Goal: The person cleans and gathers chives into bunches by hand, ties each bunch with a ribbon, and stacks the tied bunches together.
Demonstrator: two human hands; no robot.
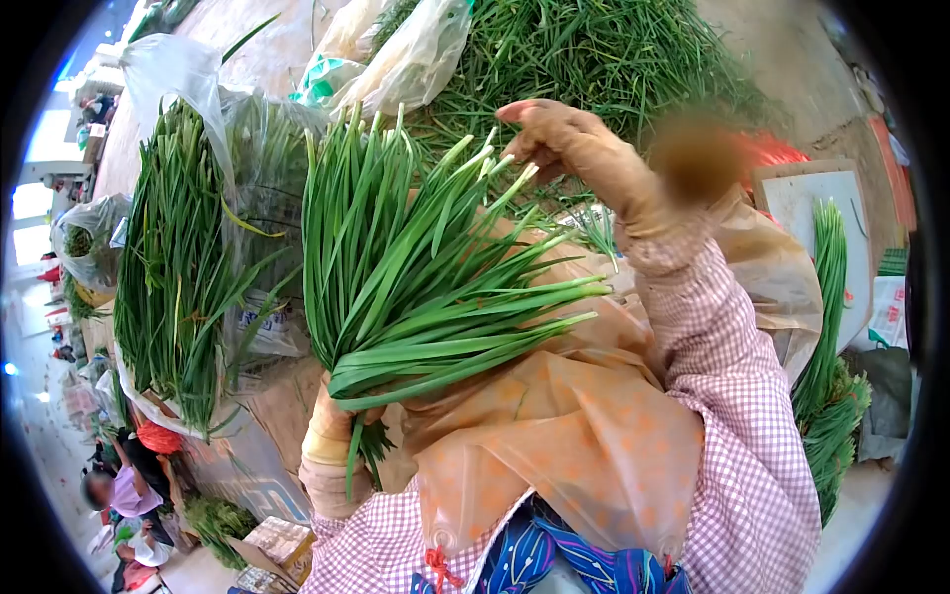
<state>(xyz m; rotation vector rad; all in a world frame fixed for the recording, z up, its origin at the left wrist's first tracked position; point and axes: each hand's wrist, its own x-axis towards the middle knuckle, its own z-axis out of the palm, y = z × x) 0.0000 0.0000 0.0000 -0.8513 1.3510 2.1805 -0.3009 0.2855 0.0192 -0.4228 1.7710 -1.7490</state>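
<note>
A fanned bunch of long green stalks (416, 257) lies across the middle of the view, pale cut ends pointing up and to the right. My left hand (341, 426) is wrapped round its leafy lower end, the fingers mostly hidden by the leaves. Above the bunch's right side, my right hand (554, 139) is raised with its fingers bent and apart, holding nothing. Beyond it spreads a large heap of loose green stalks (604, 69). An orange-patterned plastic apron (564, 426) covers my lap.
Plastic bags of green stalks (173, 267) stand at the left. A clear bag (416, 59) lies by the heap. On the right are a white board (792, 203) and another green bunch (829, 287). A person (129, 490) is in the lower left distance.
</note>
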